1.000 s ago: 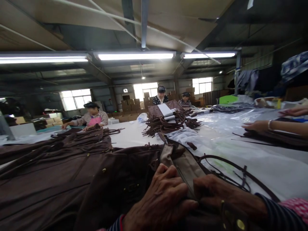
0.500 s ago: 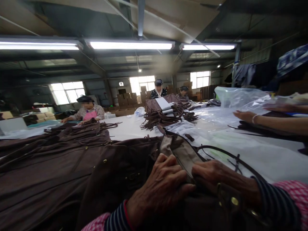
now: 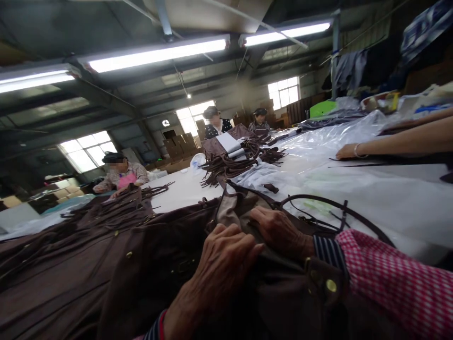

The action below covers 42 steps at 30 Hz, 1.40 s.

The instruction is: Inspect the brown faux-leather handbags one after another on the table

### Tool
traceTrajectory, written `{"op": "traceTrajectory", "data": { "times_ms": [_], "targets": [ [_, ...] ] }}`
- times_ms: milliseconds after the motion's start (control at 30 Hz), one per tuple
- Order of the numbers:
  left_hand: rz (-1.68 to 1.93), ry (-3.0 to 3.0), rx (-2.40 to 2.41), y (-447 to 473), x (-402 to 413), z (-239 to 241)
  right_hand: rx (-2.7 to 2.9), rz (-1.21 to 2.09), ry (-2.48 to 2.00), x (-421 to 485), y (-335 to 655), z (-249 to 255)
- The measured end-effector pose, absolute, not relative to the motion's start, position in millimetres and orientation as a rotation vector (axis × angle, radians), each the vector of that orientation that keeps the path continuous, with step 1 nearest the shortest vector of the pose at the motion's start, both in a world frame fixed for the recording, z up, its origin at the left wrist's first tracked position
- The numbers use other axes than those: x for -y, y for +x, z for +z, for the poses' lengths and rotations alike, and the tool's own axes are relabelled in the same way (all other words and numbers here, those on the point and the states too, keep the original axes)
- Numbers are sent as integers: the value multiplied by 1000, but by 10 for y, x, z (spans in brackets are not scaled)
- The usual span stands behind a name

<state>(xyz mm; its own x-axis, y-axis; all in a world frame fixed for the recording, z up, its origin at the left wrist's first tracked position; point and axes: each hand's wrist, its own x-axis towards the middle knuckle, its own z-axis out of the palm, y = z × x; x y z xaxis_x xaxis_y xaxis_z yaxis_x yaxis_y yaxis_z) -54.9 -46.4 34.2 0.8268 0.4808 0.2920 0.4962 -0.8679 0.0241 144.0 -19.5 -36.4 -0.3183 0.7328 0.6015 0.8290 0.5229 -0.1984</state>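
A dark brown bag lies in front of me with its mouth pulled apart, showing a beige lining. My left hand is closed over the near edge of the opening, its fingertips hidden. Just beyond it, my right hand has its fingers curled around the lining at the right side of the mouth. A brass snap sits on a tab below my right wrist. The bag's thin brown strap arcs out to the right over the table.
More brown bags spread along the left. A pile of strapped bags with white paper stands ahead. Clear plastic covers the table's right part, where a co-worker's arm reaches in. Another person works at far left.
My right hand has moved left and farther into the bag's mouth, along the lining. My left hand stays on the edge. The view has tilted, and the co-worker's hand at right has lowered.
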Motion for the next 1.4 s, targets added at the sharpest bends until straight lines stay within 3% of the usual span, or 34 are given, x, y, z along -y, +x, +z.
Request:
{"op": "traceTrajectory", "data": {
  "times_ms": [233,367,633,800,967,1133,1267,1400],
  "targets": [
    [-74,-2829,586,-275,246,745,2025,-34,-1129,154,1496,-424],
    [83,-2741,794,-229,18,868,2031,-39,-1149,131,1508,-422],
    [-192,-2778,1050,-304,-188,466,2097,-32,-1160,177,1441,-262],
    [-256,-2991,1217,-319,-206,485,2129,-56,-1138,172,1459,-252],
    [-439,-3007,1358,-305,-284,408,2032,126,-1029,144,1494,-307],
    [-342,-2879,1406,-264,-255,342,1918,289,-1001,213,1662,-192],
    [-299,-2767,1311,-238,-182,335,1966,151,-1150,426,2152,-86],
    [-334,-2750,1225,-225,-148,300,1998,-20,-1581,674,2872,-152]
  ]
}}
